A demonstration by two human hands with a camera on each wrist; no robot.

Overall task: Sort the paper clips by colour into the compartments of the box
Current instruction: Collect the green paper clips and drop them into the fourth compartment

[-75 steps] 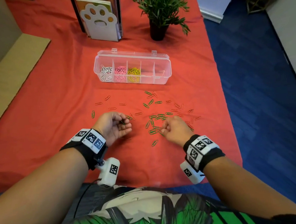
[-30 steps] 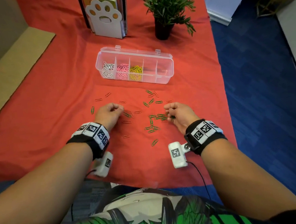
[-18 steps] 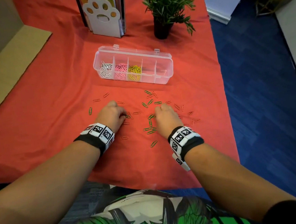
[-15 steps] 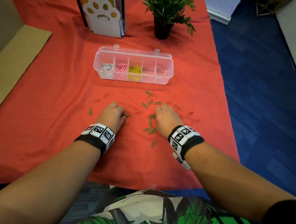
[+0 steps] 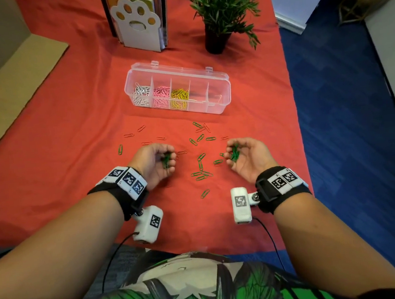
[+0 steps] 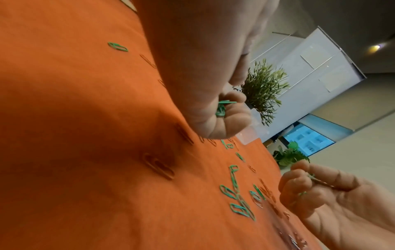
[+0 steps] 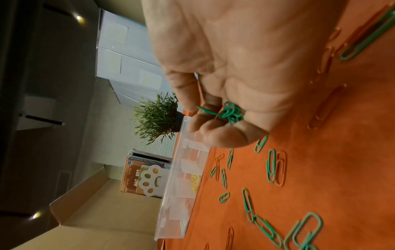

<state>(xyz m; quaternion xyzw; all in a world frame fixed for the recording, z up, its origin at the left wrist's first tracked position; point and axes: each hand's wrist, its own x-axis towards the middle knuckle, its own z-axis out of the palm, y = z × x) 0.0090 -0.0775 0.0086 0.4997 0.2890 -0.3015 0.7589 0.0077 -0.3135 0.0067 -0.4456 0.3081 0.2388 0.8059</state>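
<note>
Both hands are turned palm up just above the orange cloth, each cupping a small bunch of green clips. The left hand has its fingers curled loosely inward round its green bunch; from the left wrist view, that bunch sits tucked between the bent fingers and the palm. The right hand is curled about the same amount, its fingers half closed over a tangle of green clips, which the right wrist view shows bunched against the fingertips. Between and ahead of the hands more loose clips, green ones and orange ones, lie scattered on the cloth. Farther back is the clear box with its lid open, set well apart from the hands. Its leftmost compartment holds white clips, the next one pink clips, and the third yellow clips. What the two right-hand compartments hold, I cannot tell. Behind the box stand a potted plant and a paw-shaped bookend.
</note>
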